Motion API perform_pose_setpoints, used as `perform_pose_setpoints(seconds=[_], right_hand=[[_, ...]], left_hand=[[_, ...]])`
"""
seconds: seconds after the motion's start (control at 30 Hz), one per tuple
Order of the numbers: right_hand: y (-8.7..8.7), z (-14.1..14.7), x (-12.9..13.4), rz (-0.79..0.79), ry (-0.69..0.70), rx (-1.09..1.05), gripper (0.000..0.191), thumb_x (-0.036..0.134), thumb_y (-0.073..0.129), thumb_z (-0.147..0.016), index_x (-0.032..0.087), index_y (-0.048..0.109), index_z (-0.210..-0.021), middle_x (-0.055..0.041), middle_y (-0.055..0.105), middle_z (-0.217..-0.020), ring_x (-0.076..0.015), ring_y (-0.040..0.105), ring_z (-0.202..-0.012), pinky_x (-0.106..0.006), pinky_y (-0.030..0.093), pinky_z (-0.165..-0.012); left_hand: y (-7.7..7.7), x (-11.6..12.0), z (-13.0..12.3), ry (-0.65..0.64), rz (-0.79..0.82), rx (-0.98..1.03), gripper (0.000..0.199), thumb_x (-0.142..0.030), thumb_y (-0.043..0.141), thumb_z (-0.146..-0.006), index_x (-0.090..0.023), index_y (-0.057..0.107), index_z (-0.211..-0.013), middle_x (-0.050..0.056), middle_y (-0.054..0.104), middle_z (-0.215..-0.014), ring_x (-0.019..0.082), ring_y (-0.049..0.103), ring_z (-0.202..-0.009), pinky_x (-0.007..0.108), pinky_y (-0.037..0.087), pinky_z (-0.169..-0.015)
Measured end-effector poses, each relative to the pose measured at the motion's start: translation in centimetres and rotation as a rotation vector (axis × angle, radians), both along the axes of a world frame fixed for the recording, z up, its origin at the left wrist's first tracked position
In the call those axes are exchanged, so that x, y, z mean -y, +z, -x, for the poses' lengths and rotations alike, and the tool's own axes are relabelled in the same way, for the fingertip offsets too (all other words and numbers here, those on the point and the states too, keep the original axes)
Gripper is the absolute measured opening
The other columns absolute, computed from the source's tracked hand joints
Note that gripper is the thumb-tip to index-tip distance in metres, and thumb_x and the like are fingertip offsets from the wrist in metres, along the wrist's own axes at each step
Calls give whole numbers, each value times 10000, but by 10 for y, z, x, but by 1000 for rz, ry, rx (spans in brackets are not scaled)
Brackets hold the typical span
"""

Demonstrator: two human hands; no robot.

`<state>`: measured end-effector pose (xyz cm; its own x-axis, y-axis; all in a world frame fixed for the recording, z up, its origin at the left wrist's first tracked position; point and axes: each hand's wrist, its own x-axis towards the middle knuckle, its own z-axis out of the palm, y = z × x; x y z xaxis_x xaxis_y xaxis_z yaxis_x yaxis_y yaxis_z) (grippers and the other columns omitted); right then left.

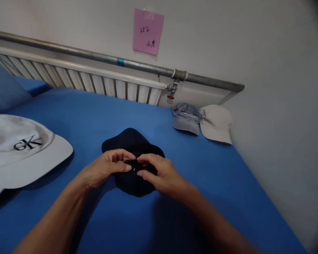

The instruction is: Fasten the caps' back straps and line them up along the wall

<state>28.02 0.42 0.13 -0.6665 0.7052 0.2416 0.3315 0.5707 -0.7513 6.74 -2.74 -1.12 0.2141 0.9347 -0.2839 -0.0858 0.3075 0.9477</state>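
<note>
A dark navy cap (137, 185) lies on the blue cloth surface in the middle of the view, its brim pointing away to the upper left. My left hand (107, 165) pinches the left part of the cap's strap between thumb and fingers. From the right, my right hand (160, 173) grips the strap's other part, fingertips close to those of the left. A small shiny curved piece, perhaps a buckle, shows between the two thumbs. The finer detail of the strap is lost in the black fabric.
White caps (42, 151) sit at the left edge, the upper one with black letters. A grey-blue cap (187, 121) and a cream cap (217, 123) lie at the back right. Behind the blue surface (201, 169) are a white radiator (95, 83), a metal pipe and a red-handled valve.
</note>
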Motion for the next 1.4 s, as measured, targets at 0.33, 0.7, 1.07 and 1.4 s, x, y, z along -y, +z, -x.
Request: perform_pose_setpoints(seconds=[0.33,0.7,1.07,1.4], right_hand=[[3,-4,0,66,-14,-99,177,241,671,-824,220,645,-997,-22,684,-954,-148,638,-830,-295,508,-744],[20,-7,1,15,106,214,220,274,670,-851,218,674,-1063,-10,737,-947,-171,642,-881,-356,406,-890],[14,-6,3,-62,108,182,87,266,643,-880,191,682,-899,5,709,-800,-140,611,-780,-288,417,-793],[29,-12,2,-80,14,207,86,243,651,-862,182,670,-806,15,695,-748,-126,617,-727,-310,381,-785]], left_hand=[[4,0,1,-34,-20,-27,247,-195,777,-647,-220,720,-886,-22,571,-746,98,462,-684,229,368,-645],[5,3,6,-92,-44,-40,217,-214,765,-672,-200,697,-877,-25,539,-738,87,426,-687,209,340,-640],[8,2,3,-199,-68,-133,188,-286,700,-756,-188,669,-914,-38,489,-673,89,396,-642,216,320,-601],[15,7,-2,-231,-421,-514,173,-352,666,-826,-240,654,-957,1,583,-996,153,558,-911,269,441,-782]])
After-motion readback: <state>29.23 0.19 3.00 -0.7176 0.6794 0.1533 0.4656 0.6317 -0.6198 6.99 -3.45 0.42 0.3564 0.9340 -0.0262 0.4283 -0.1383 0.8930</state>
